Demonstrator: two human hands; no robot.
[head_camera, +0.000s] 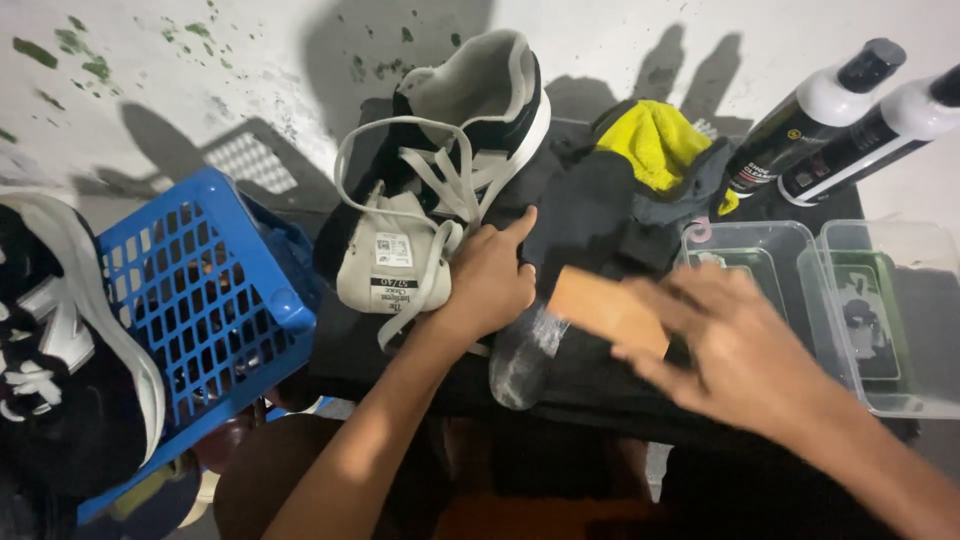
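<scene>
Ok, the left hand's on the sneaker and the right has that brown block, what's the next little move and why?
Probably bring the brown block across to the sneaker. The right hand holds it over the dark cloth, apart from the shoe, while the left hand already steadies the shoe by its pulled-out tongue. The hand is motion-blurred, so its grip is hard to judge.

Black-and-cream shoe, blue basket, yellow cloth
</scene>
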